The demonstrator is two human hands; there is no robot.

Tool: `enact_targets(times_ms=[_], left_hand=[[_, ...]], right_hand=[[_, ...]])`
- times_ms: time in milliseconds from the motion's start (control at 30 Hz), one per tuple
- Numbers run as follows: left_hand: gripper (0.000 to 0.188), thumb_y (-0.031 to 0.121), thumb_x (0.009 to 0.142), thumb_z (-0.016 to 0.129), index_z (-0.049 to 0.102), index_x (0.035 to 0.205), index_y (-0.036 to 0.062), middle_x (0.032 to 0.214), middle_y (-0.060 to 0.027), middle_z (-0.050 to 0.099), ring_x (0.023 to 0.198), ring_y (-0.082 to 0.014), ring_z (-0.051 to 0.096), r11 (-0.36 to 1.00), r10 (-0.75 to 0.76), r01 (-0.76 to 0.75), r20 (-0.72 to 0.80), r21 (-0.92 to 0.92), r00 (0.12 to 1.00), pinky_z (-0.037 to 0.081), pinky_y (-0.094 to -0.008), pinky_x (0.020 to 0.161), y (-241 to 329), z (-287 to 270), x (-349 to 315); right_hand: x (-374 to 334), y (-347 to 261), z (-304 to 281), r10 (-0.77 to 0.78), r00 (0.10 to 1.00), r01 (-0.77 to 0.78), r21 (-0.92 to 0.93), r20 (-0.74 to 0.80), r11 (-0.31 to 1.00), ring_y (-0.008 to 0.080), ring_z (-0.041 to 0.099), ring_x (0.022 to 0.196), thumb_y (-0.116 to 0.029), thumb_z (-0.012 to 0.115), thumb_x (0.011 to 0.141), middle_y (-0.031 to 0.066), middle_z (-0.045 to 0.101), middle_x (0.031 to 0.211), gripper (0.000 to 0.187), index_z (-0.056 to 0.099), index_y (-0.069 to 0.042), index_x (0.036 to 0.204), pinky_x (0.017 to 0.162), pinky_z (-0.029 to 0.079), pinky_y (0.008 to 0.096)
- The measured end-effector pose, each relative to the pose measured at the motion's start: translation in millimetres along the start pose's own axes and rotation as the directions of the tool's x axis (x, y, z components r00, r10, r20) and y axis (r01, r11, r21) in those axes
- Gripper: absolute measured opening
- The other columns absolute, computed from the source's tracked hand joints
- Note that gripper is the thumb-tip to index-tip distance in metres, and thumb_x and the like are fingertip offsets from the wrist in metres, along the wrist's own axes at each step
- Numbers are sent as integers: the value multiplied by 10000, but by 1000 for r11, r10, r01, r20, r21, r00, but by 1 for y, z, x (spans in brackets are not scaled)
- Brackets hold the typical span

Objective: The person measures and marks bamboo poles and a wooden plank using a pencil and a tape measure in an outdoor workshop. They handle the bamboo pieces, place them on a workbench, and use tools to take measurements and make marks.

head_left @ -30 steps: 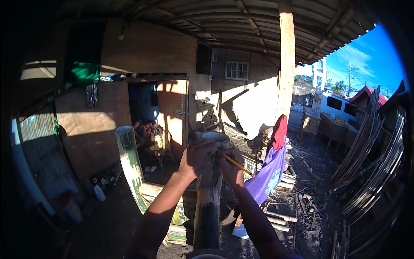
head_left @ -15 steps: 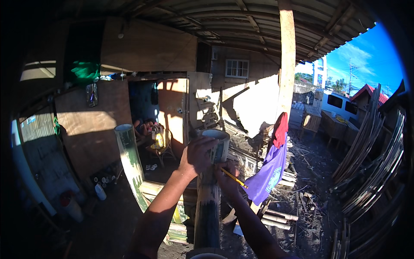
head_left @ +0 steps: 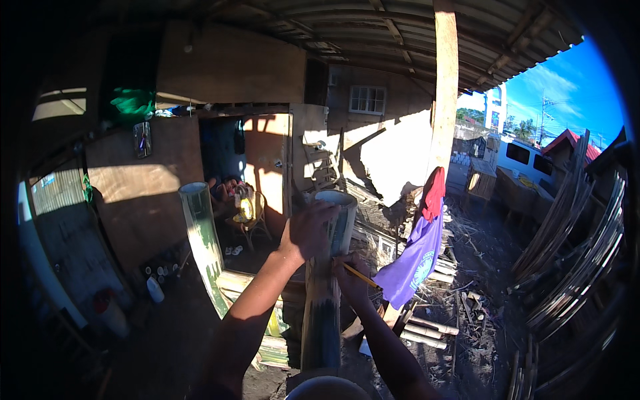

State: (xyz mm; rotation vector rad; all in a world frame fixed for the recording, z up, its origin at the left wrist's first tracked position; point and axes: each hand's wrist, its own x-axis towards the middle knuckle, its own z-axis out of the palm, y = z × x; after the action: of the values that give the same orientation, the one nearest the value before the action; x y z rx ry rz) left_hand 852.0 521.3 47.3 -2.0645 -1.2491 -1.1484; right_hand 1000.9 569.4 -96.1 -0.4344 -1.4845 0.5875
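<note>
A thick green bamboo pole (head_left: 321, 327) stands upright in front of me, its pale cut rim near the middle of the view. My left hand (head_left: 308, 232) is wrapped against the pole's left side, just below the rim. Lower down, on the pole's right side, my right hand (head_left: 349, 275) pinches a yellow pencil (head_left: 363, 277). The pencil's rear end points down and right. Its tip is hidden by my fingers, close to the pole's surface. Another upright bamboo post (head_left: 203, 230) stands to the left, with horizontal bamboo beside it.
A purple cloth (head_left: 408, 267) and a red cloth (head_left: 433, 193) hang by a wooden post (head_left: 444, 100) at the right. Long bamboo strips (head_left: 580, 267) lean at far right. Scraps litter the ground. A person (head_left: 230, 193) sits in a chair by the doorway.
My left hand has shifted slightly up around the pole. My right hand keeps the pencil at nearly the same place. The view has shifted slightly.
</note>
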Motion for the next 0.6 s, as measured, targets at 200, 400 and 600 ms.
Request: enact_targets(times_ms=[200, 400, 600], left_hand=[[524, -43, 774, 510, 594, 1288, 6, 1341, -226, 574, 1278, -362, 534, 966, -27, -18, -169, -260, 985, 436, -402, 1078, -1, -4, -31], [541, -61, 770, 475, 572, 1300, -19, 1288, -235, 603, 1224, -347, 586, 841, -219, 148, -78, -520, 973, 471, -377, 1014, -17, -10, -105], [595, -58, 770, 518, 560, 1350, 64, 1214, -222, 647, 1055, -259, 658, 589, -201, 264, 178, -764, 963, 514, -321, 829, -44, -40, -162]], right_hand=[[7, -83, -27, -41, 999, 43, 125, -13, 991, 69, 580, 694, 9, 614, 892, 40, 649, 808, 59, 575, -14, 930, 672, 477, 231], [-19, -264, -63, -28, 999, 35, 318, -27, 947, 127, 580, 551, -36, 640, 909, 153, 654, 771, 104, 546, -2, 939, 530, 481, 242], [-59, -408, 18, -165, 984, 145, -252, -62, 957, 153, 658, 625, -33, 732, 768, 138, 671, 755, 132, 649, 39, 840, 619, 538, 243]])
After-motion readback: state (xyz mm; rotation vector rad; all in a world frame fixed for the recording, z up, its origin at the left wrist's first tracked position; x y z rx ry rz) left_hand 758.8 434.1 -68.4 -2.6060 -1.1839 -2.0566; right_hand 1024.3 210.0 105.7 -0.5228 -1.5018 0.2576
